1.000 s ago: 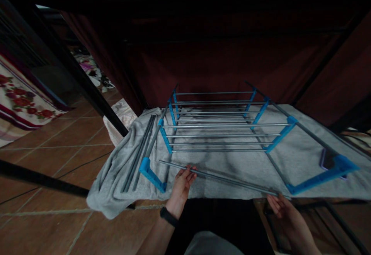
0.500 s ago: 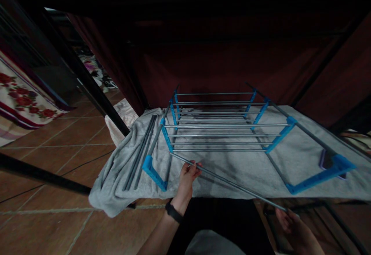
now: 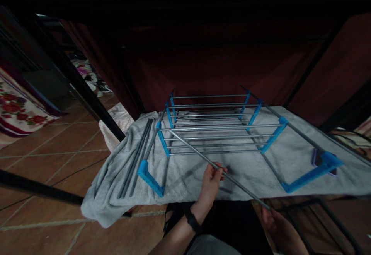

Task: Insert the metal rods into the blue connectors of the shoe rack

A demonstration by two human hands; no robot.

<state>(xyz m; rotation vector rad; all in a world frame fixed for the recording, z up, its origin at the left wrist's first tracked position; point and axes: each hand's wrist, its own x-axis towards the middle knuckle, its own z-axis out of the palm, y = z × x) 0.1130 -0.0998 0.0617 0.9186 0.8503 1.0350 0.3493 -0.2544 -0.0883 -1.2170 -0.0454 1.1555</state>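
The left-hand grip [image 3: 212, 179] is closed, fingers and thumb pinching a grey metal rod [image 3: 193, 149] near its middle; the right-hand grip [image 3: 275, 221] holds its four-o'clock end. The other end points to ten o'clock over the bars of a blue-jointed rack [image 3: 273, 136]; whether it touches them I cannot tell. Loose rods [image 3: 135, 158] lie at the rack's eight o'clock on a grey towel [image 3: 185, 183]. Half a second ago, the left-hand grip sat nearer the rod's far end, and the rod sloped less steeply.

Rod [image 3: 197, 151] = smooth metal, slight gloss; brackets [image 3: 151, 179] matt plastic; towel [image 3: 185, 181] fuzzy cloth.
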